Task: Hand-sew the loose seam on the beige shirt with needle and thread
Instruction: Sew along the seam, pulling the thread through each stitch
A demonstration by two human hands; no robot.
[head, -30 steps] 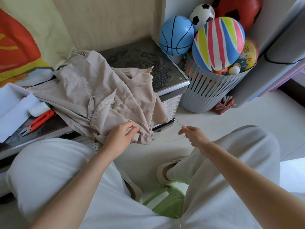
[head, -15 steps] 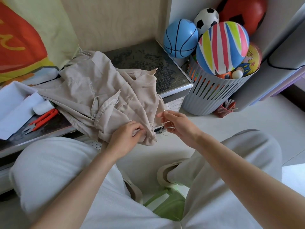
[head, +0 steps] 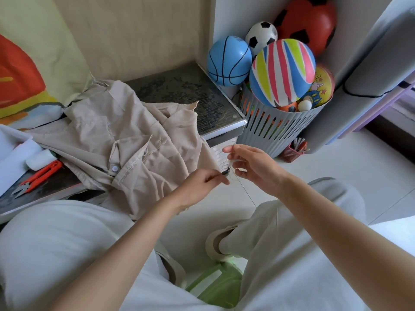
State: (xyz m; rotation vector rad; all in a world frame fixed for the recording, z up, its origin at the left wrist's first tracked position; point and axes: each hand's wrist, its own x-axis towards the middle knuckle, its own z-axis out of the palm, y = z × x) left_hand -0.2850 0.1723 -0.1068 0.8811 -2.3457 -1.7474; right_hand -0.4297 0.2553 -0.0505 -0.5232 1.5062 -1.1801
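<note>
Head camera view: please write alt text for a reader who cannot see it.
A seated person's left hand pinches the edge of a beige shirt hanging off a dark table, while the right hand hovers beside it near a thin thread. Orange snips lie left; a basket of balls stands right.
</note>
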